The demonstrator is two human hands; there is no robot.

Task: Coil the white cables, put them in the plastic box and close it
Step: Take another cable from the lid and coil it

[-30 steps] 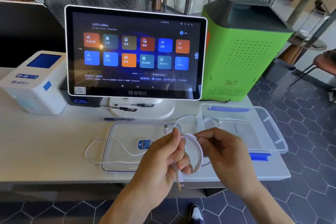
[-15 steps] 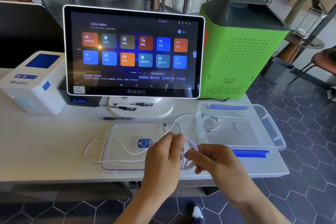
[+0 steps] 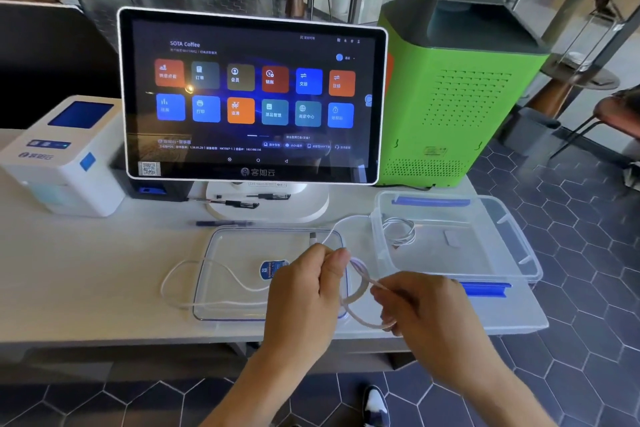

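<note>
My left hand (image 3: 304,291) pinches a small loop of white cable (image 3: 360,282) above the table's front edge. My right hand (image 3: 426,319) holds the same cable a little to the right, fingers curled round the strand. The rest of this cable trails left in a long loose curve (image 3: 180,274) over and under the clear box lid (image 3: 214,288), which lies flat with a blue label. The clear plastic box (image 3: 512,253) with blue clips stands open to the right. A coiled white cable (image 3: 398,230) lies inside its left end.
A white touchscreen terminal (image 3: 252,97) stands behind the lid, with a pen (image 3: 221,224) in front of its base. A white printer (image 3: 59,156) is at the left, a green machine (image 3: 460,90) at the back right. The table's edge runs just below my hands.
My right hand has moved right and down, drawing the cable out from the loop. My left hand stays in place, holding the coil.
</note>
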